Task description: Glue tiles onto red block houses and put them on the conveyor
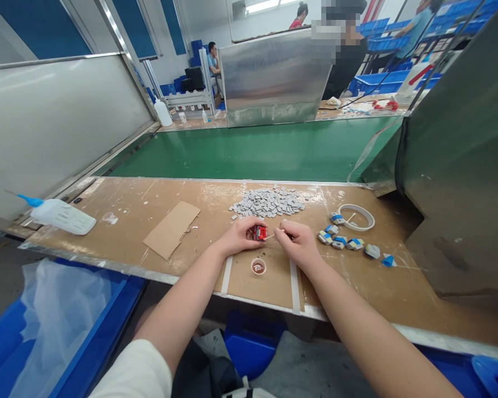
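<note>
My left hand [241, 236] is closed round a small red piece with grey and dark parts [259, 232], perhaps a toy part. Between the fingers of my right hand [296, 241] is a thin pale stick [270, 236]. Its tip points left and reaches the red piece or stops just short; I cannot tell which. Just below the hands stands a small clear cup [258, 266] with reddish-brown liquid in it. Beyond my hands lies a heap of small flat grey pieces [269, 202].
Several small blue, white and yellow pieces [339, 242] lie right of my right hand, near a tape roll [359, 217]. A cardboard piece [171, 229] and a blue-tipped squeeze bottle [62, 214] lie left. A green belt [249, 148] runs behind; a metal panel [460, 166] stands right.
</note>
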`<state>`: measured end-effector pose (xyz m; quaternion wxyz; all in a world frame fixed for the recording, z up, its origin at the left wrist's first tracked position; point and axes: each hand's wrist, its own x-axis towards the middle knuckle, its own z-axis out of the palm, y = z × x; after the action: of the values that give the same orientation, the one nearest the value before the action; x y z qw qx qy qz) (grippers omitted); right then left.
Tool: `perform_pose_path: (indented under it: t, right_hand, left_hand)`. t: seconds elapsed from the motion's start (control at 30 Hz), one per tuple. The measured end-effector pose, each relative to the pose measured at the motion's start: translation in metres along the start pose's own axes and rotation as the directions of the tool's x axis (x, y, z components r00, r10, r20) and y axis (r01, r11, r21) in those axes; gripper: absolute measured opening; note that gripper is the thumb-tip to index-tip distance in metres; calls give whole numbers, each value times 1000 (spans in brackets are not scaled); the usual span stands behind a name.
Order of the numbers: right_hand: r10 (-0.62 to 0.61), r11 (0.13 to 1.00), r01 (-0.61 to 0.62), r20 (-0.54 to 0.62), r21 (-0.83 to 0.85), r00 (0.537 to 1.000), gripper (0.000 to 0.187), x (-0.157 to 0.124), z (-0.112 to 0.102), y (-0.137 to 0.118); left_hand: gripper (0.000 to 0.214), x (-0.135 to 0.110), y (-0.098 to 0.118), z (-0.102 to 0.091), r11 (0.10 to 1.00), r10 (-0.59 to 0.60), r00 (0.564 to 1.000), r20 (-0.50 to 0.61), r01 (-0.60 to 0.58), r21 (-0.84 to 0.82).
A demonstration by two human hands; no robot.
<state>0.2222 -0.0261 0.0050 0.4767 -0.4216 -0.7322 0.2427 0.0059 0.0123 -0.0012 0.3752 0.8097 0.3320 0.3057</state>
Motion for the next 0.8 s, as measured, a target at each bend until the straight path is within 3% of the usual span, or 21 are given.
perform_pose_path:
  t: [0.07,0.2,0.47,0.57,0.63,0.8]
  right_hand:
    - [-70,996,62,134,66,988,42,-2,0,-3]
    - [-154,988,131,405,84,901,39,-6,5,-5]
    - [-176,980,201,519,9,836,34,-10,9,-4]
    - [-189,980,197,493,37,849,34,-11,9,-4]
    - [-204,979,185,419,86,885,37,-10,7,-4]
    - [-123,990,120,36,73,992,42,-4,-1,-4]
  left_hand:
    - [39,0,0,0,1000,3,1000,-2,-3,-4]
    - [37,0,-1,0,1000,13,1000,-6,-13,-5]
    - [38,0,0,0,1000,14,1000,-12,-14,-2]
    - [38,0,1,0,1000,5,1000,-12,-5,-3]
    - [38,0,1,0,1000,6,1000,-8,-6,10]
    - [39,1,1,0,999,16,1000,2,-16,32]
